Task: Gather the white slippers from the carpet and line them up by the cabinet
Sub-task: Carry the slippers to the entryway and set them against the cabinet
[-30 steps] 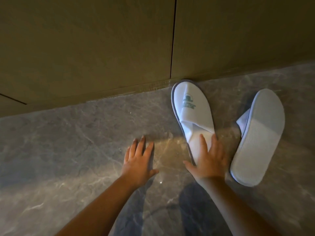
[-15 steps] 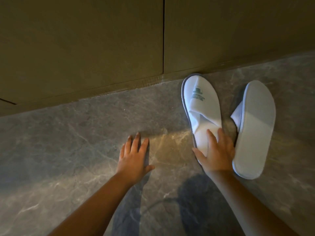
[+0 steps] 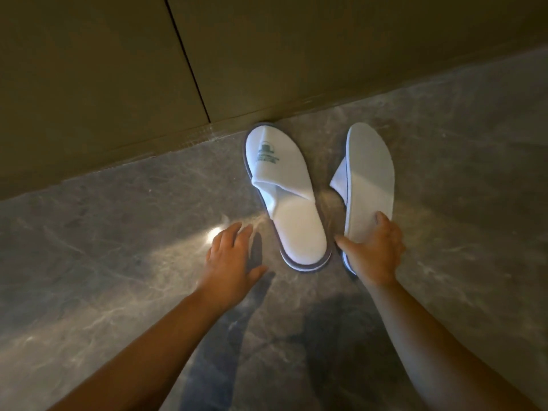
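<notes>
One white slipper (image 3: 284, 191) with a green logo lies right side up on the marble floor, its toe touching the base of the brown cabinet (image 3: 118, 69). To its right a second white slipper (image 3: 369, 176) lies tipped with its sole facing up. My right hand (image 3: 373, 250) grips the heel end of that overturned slipper, fingers over the sole and thumb pointing left. My left hand (image 3: 229, 256) hovers flat and open just above the floor, left of the first slipper's heel, holding nothing.
The grey marble floor (image 3: 118, 232) spreads to the left and right, with a bright light patch (image 3: 213, 234) by my left hand. A vertical seam (image 3: 189, 60) splits the cabinet front into two doors. No carpet is in view.
My right hand has left the heel of the upright slipper and moved right onto the overturned one. My left hand has lifted slightly. The view has shifted, so both slippers sit nearer the centre.
</notes>
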Available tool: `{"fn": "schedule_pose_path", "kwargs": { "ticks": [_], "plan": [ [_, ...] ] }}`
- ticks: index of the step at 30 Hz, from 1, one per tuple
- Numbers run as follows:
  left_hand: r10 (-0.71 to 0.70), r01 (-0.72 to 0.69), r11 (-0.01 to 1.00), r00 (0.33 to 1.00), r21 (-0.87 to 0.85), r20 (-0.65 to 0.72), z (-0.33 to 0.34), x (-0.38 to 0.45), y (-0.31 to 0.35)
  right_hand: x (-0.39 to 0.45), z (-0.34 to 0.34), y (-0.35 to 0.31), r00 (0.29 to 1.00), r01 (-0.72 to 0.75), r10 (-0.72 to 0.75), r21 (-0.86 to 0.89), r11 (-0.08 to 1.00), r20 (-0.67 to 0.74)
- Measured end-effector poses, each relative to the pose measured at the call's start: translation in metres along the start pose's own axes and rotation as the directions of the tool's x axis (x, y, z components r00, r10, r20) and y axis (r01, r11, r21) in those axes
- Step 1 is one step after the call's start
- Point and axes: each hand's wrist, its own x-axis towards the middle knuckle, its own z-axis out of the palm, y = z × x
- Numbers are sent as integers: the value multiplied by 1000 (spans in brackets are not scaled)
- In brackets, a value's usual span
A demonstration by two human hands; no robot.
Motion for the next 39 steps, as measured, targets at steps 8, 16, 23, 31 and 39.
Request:
{"fn": "schedule_pose_path", "kwargs": {
  "ticks": [8, 16, 23, 31, 39],
  "plan": [
    [74, -99, 872, 995, -479, -71, -19, 6, 61, -48, -46, -46, 943, 25, -278, 798, 602, 181],
    [9, 99, 430, 993, -897, 115, -47, 1, 57, -84, -41, -77, 884, -220, -236, 806, 549, 403],
    [-355, 161, 346, 934, -924, 30, -54, -30, -8, -92, 1, -85, 834, -2, -348, 633, 774, 428],
    [-632, 368, 383, 774, -847, 51, -32, -48, -82, -77, 40, -67, 886, 395, -428, 191, 899, 180],
    [-629, 509, 709, 769, -487, -113, -19, -39, -79, -49, 45, -42, 933, 314, -265, -188, 931, 244]
  ]
}}
